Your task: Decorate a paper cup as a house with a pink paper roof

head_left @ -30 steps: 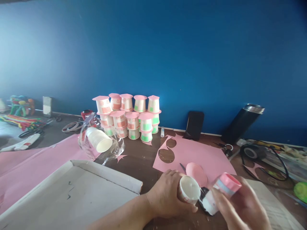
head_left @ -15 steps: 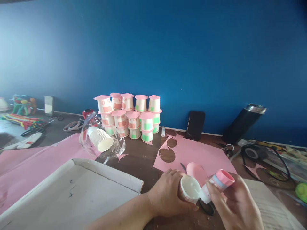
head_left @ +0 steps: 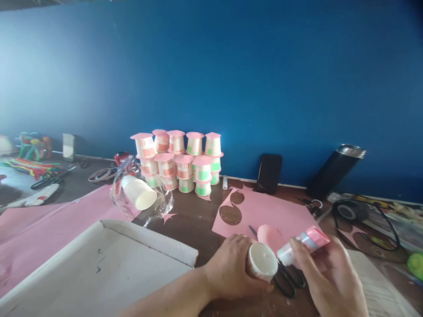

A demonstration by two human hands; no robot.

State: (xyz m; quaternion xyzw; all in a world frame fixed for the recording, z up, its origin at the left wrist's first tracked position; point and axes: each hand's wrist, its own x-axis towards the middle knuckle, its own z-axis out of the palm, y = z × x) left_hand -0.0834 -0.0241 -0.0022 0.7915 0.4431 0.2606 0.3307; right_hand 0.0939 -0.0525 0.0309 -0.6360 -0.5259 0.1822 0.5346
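My left hand (head_left: pixel 233 266) is wrapped round a white paper cup (head_left: pixel 263 260), its open mouth tilted up toward me. In my right hand (head_left: pixel 333 277) is a white glue bottle (head_left: pixel 302 246) with a pink base, its narrow end pointing at the cup's rim, a small gap apart. Under and beside the cup lie black-handled scissors (head_left: pixel 289 281), partly hidden by it. A pink paper disc (head_left: pixel 269 237) rests just behind the cup, on a pink sheet (head_left: pixel 264 209) with round holes cut in it.
Stacked paper cups with pink roofs (head_left: pixel 176 160) stand against the wall. A bag of white cups (head_left: pixel 140 193) lies before them. A white box lid (head_left: pixel 139 273) fills the front left. A black phone (head_left: pixel 269 173) and black flask (head_left: pixel 335 171) lean on the wall.
The glue bottle in my right hand has moved away from the cup's rim, to the right and slightly up, showing more of the scissors. My left hand keeps the cup nearly in place.
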